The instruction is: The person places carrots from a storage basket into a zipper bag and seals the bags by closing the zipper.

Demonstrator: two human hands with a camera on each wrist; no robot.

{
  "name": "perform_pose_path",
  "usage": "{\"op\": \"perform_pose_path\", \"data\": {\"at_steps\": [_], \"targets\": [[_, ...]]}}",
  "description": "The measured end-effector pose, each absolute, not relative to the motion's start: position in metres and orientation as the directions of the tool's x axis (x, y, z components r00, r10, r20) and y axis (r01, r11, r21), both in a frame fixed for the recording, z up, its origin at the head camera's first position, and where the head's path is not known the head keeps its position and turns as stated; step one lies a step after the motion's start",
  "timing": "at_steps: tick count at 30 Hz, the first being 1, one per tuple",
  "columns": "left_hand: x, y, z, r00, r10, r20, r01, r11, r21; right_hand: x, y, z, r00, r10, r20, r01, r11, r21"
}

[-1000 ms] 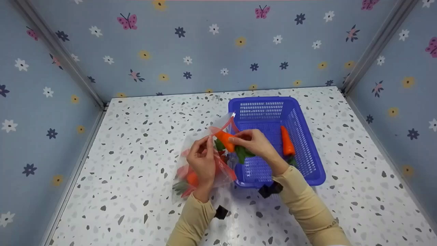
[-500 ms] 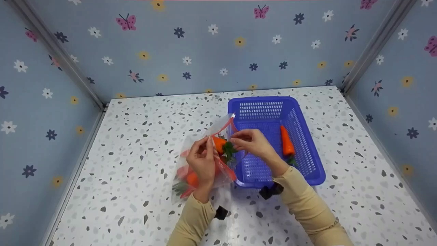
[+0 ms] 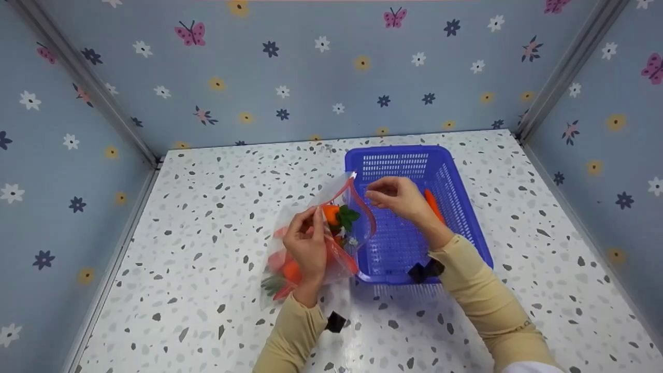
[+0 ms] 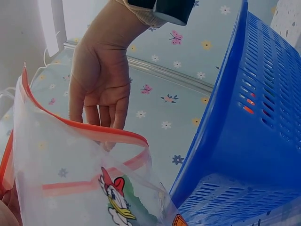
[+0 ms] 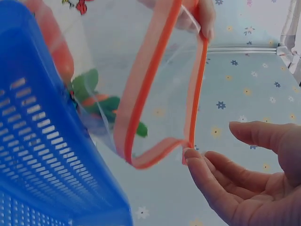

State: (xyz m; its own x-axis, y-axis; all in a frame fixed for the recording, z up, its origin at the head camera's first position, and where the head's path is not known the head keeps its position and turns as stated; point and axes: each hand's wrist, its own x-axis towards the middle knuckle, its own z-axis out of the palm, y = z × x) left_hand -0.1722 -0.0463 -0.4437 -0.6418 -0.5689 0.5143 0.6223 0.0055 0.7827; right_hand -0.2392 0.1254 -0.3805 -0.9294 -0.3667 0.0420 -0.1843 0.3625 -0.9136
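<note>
My left hand (image 3: 306, 241) pinches the red-edged rim of a clear zip bag (image 3: 336, 191), holding its mouth apart. Just inside the mouth lies an orange toy carrot (image 3: 331, 215), its green leaves (image 3: 347, 217) toward the opening. More orange and red things show through the bag, too blurred to name. My right hand (image 3: 401, 199) is above the basket beside the bag's mouth, holding nothing. In the right wrist view its thumb stands apart from the fingers (image 5: 202, 174). Its fingertips appear close to the bag's rim; I cannot tell whether they touch it.
A blue perforated plastic basket (image 3: 440, 150) stands right of the bag, which leans over its left rim. Another carrot (image 3: 433, 203) lies in the basket, partly behind my right arm. Speckled white tabletop (image 3: 207, 217) surrounds both, and flowered panels (image 3: 311, 67) enclose the back and sides.
The right hand has put the carrot into the bag mouth, let go of it and moved up and right over the basket. The left hand has kept its place on the bag.
</note>
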Motion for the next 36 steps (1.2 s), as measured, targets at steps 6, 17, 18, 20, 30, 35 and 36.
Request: {"op": "perform_pose_path", "data": {"at_steps": [6, 17, 18, 20, 30, 35, 36], "targets": [[-0.172, -0.047, -0.444, -0.652, -0.558, 0.513, 0.614, 0.009, 0.789, -0.255, 0.133, -0.383, -0.951, -0.298, 0.082, -0.219, 0.464, -0.858], [-0.172, -0.047, -0.444, -0.676, -0.542, 0.499, 0.613, -0.037, 0.789, -0.282, 0.148, -0.404, -0.982, -0.189, 0.002, -0.127, 0.651, -0.748], [-0.172, -0.047, -0.444, -0.673, -0.542, 0.503, 0.617, -0.037, 0.786, -0.284, 0.150, -0.406, -0.984, -0.179, -0.004, -0.118, 0.665, -0.738], [-0.172, -0.047, -0.444, -0.670, -0.541, 0.508, 0.623, -0.037, 0.781, -0.290, 0.154, -0.410, -0.988, -0.154, -0.019, -0.094, 0.687, -0.720], [-0.172, -0.048, -0.444, -0.655, -0.529, 0.539, 0.649, -0.028, 0.761, -0.319, 0.179, -0.439, -0.999, -0.048, -0.004, -0.035, 0.775, -0.631], [-0.172, -0.049, -0.444, -0.657, -0.528, 0.538, 0.637, -0.007, 0.771, -0.358, 0.210, -0.498, -0.997, 0.014, 0.074, -0.032, 0.809, -0.587], [-0.172, -0.049, -0.444, -0.656, -0.530, 0.537, 0.633, 0.000, 0.774, -0.370, 0.217, -0.515, -0.996, 0.040, 0.083, -0.015, 0.819, -0.573]]}}
